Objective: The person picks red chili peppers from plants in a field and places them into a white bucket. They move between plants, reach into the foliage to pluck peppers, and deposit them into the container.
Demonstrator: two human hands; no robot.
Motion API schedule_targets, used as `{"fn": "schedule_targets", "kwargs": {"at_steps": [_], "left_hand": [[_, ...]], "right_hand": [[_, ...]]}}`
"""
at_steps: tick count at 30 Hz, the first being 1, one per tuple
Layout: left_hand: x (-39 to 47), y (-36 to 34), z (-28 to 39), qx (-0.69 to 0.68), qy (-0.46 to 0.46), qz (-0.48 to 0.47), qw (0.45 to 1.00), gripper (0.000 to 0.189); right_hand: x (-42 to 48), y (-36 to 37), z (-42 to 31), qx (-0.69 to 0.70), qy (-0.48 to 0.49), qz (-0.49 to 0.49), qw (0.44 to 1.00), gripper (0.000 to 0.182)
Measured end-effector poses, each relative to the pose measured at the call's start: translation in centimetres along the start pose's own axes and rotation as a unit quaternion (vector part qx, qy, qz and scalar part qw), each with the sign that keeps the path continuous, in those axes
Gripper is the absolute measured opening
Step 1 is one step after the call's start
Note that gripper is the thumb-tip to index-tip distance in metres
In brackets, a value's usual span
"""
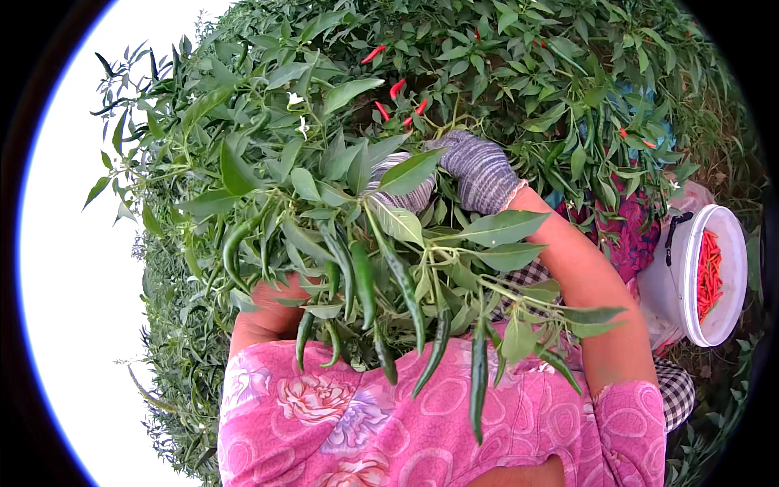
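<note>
Both hands wear striped grey knitted gloves and reach in among chilli pepper plants. My right hand (478,170) is bent at the wrist near pale stems, its fingertips hidden by foliage. Beside it, my left hand (401,181) is mostly covered by leaves. Whether either hand holds anything cannot be made out. Just beyond them hang a few red chillies (397,89). A leafy branch bearing long green chillies (364,283) crosses in front of my chest and hides most of my left forearm.
At the right, a white plastic bucket (669,286) with a black-gripped handle leans over, red chillies (709,277) inside. Dense chilli plants (201,304) stand on the left and ahead. Blue material (639,109) shows behind leaves at upper right. White flowers (295,99) dot the branches.
</note>
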State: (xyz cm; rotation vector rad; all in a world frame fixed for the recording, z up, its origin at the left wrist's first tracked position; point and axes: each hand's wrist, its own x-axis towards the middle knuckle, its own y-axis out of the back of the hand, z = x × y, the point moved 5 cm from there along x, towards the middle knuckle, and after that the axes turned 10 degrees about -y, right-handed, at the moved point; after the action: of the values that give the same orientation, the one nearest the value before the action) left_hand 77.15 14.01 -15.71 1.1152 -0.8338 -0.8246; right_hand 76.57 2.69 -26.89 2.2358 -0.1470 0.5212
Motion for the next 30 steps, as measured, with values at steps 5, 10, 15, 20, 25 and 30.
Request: {"fn": "schedule_targets", "kwargs": {"at_steps": [5, 10, 15, 20, 25, 30], "left_hand": [[3.6, 4.2, -2.5, -0.402, 0.157, 0.196, 0.880, 0.026], [2.3, 8.1, -6.1, -0.519, 0.239, 0.323, 0.754, 0.034], [-0.6, 11.5, -10.7, -0.443, 0.295, 0.428, 0.731, 0.035], [-2.7, 15.2, -15.9, -0.471, 0.360, 0.418, 0.688, 0.031], [-3.6, 17.9, -17.8, -0.341, 0.443, 0.438, 0.704, 0.026], [3.6, 10.4, -7.5, -0.382, 0.254, 0.188, 0.868, 0.028]], "right_hand": [[0.9, -0.2, 4.7, -0.033, -0.029, 0.000, 0.999, 0.040], [-0.5, 2.9, 3.3, -0.062, -0.066, -0.049, 0.995, 0.058], [-2.6, 2.9, 4.3, -0.114, -0.003, -0.026, 0.993, 0.047], [-4.9, 2.8, 10.0, -0.055, 0.055, 0.040, 0.996, 0.042], [-7.3, 5.0, 6.3, -0.092, 0.100, 0.020, 0.991, 0.040], [-9.1, 4.6, 5.0, -0.192, 0.026, -0.023, 0.981, 0.043]]}}
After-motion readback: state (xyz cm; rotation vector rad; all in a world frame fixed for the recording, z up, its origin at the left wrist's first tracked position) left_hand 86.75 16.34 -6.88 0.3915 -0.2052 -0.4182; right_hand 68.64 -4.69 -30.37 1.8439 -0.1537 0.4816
